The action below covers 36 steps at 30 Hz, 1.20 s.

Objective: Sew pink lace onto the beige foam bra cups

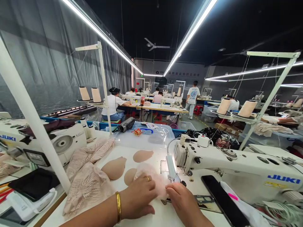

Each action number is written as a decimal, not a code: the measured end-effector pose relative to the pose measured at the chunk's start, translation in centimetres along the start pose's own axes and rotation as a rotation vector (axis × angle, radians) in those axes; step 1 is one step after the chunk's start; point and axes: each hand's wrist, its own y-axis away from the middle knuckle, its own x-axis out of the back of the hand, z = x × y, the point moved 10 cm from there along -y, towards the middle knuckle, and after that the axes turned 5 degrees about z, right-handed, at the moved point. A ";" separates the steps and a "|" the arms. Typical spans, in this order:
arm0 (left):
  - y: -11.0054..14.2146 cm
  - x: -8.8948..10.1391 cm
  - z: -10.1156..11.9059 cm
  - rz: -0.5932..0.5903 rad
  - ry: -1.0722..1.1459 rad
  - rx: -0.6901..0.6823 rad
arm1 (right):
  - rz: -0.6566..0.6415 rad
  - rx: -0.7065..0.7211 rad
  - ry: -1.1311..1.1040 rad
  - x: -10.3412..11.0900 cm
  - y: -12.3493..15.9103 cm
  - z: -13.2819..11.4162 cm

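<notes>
My left hand (139,197), with a gold ring and bangle, presses a piece of pale pink lace fabric (155,181) flat on the white sewing table (151,217), its fingers curled over the cloth. My right hand (181,200) holds the same fabric's right edge close to the presser foot (172,176) of the white JUKI sewing machine (236,167). Three beige bra cups (115,168) lie just left of the fabric.
A heap of pink lace (87,179) lies at the left beside a second JUKI machine (56,138). A black phone (222,198) rests on the machine bed. Thread cones (247,108) stand on racks. Other people sit at sewing tables further back.
</notes>
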 end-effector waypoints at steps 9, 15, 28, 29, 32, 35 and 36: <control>-4.2 -6.1 0.7 -0.140 -0.008 -0.145 | -0.269 0.072 0.019 0.0 2.0 3.9; -4.1 -6.1 0.3 -0.034 0.074 -0.098 | -0.325 0.048 0.043 0.2 2.6 4.0; -4.4 -6.4 0.6 -0.005 0.078 -0.051 | -0.350 0.004 0.077 -0.3 3.2 4.9; -4.5 -6.4 0.6 0.004 0.078 -0.047 | -0.352 0.004 0.084 -0.4 3.4 5.0; -4.6 -6.1 0.6 0.028 0.080 -0.039 | -0.355 0.002 0.100 -0.5 3.7 5.3; -4.6 -6.1 0.8 0.051 0.083 -0.044 | -0.368 0.031 0.099 -0.4 3.6 5.2; -4.6 -6.2 0.8 0.054 0.083 -0.045 | -0.375 0.043 0.097 -0.4 3.5 5.1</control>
